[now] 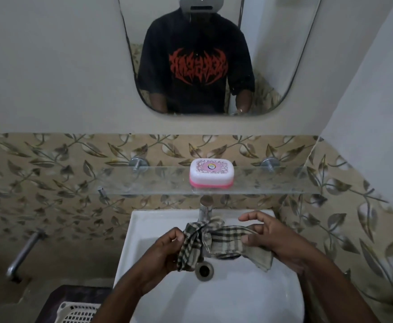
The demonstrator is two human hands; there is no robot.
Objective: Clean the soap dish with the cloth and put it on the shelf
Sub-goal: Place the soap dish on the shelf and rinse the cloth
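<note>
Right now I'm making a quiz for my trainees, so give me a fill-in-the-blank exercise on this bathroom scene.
1. The pink and white soap dish sits on the glass ____.
2. Both hands, the left hand and the right hand, hold the checked ____ between them.
3. The hands are over the white ____, below the tap.
4. On the wall above the tiles hangs a ____.

Missing words: shelf; cloth; sink; mirror

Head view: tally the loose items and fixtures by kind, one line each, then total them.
Soap dish: 1
Cloth: 1
Glass shelf: 1
Sink: 1
Sink tap: 1
Wall tap: 1
Mirror: 1
Basket: 1
Total: 8
</note>
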